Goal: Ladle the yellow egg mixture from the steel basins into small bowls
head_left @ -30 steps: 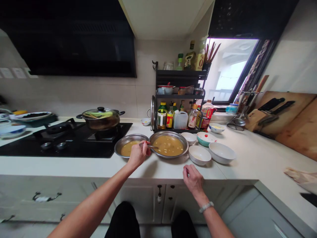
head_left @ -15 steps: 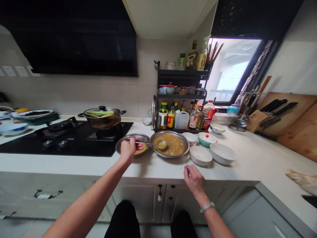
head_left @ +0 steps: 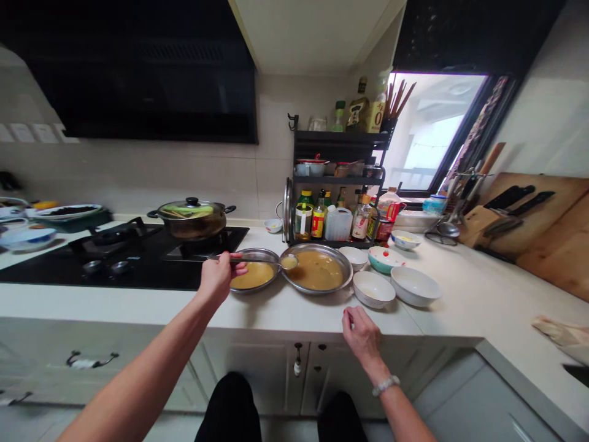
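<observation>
My left hand [head_left: 217, 276] is closed around the handle of a metal ladle [head_left: 289, 263]. The ladle's bowl holds pale yellow liquid and hangs over the left rim of the right-hand metal plate [head_left: 348, 279], which contains brownish-yellow liquid with small bits. Under the ladle's handle lies a second metal plate [head_left: 251, 288] with smoother yellow liquid, partly hidden by my left hand. My right hand [head_left: 361, 330] hovers by the counter's front edge with its fingers curled; whether anything is inside cannot be seen. Nearest to it is a white bowl [head_left: 373, 299].
A lidded pot [head_left: 193, 228] stands on the black gas stove [head_left: 138, 273] at left. Behind the plates is a black rack [head_left: 338, 179] of bottles. More bowls, including a white one [head_left: 416, 296] and a green one [head_left: 385, 265], sit right. A knife block [head_left: 476, 221] stands farther right.
My left hand has moved left with the ladle. The ladle's bowl has shifted from over the right plate's middle toward its left rim. My right hand has stayed put.
</observation>
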Demonstrator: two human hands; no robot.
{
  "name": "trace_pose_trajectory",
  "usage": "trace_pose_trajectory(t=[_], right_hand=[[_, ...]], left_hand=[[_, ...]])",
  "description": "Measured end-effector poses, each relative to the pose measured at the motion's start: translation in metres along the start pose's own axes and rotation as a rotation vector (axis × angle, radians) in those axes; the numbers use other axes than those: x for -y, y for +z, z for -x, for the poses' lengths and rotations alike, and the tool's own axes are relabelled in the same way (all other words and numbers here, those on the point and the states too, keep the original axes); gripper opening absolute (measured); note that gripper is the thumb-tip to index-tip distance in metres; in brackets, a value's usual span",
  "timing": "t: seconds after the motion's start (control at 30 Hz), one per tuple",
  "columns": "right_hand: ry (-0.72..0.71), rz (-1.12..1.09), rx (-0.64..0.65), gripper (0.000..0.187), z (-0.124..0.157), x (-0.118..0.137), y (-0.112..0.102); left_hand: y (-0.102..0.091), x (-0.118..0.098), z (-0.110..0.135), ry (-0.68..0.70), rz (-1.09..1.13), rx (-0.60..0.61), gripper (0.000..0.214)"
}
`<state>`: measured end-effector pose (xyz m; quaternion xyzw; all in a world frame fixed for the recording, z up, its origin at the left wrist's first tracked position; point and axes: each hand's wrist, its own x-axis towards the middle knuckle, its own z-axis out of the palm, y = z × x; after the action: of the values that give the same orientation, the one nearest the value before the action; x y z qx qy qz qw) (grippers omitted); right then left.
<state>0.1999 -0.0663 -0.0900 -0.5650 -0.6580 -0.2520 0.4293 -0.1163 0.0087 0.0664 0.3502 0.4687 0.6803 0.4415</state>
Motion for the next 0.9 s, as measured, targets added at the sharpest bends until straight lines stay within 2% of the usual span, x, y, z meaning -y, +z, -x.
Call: trace_pose_trajectory(t=[0.17,0.3,0.4,0.5,0.6,0.7,0.8,0.9], right_hand=[[0.005,0.005,-0.007,0.022,0.000,0.000,0.001],[0.001,-0.006,-0.004,0.022,-0.001,0.000,0.000],[-0.002,-0.007,-0.008,0.022,-0.001,0.000,-0.001],[-0.002,-0.001,-0.017,0.021,-0.002,0.001,-0.001],[-0.006,0.013,-0.025,0.022,-0.002,0.002,-0.002],[-0.010,0.014,-0.020,0.022,-0.002,0.002,-0.002],[-0.006,0.008,-0.018,0.021,-0.002,0.002,-0.002],[-0.002,0.001,-0.005,0.022,-0.002,0.001,-0.002]], left_hand=[[-0.021,-0.010,-0.006,0.045,0.003,-0.074,0.022],[-0.038,-0.013,-0.008,0.104,-0.079,-0.115,0.022],[-0.048,-0.013,-0.007,0.184,-0.236,-0.117,0.023],[-0.056,-0.013,0.000,0.331,-0.486,-0.093,0.025],[-0.059,-0.011,0.008,0.529,-0.653,-0.075,0.026],[-0.060,-0.006,0.011,0.700,-0.711,-0.006,0.023],[-0.058,0.000,0.012,0.790,-0.744,0.078,0.021],[-0.050,0.005,0.014,0.838,-0.769,0.078,0.025]])
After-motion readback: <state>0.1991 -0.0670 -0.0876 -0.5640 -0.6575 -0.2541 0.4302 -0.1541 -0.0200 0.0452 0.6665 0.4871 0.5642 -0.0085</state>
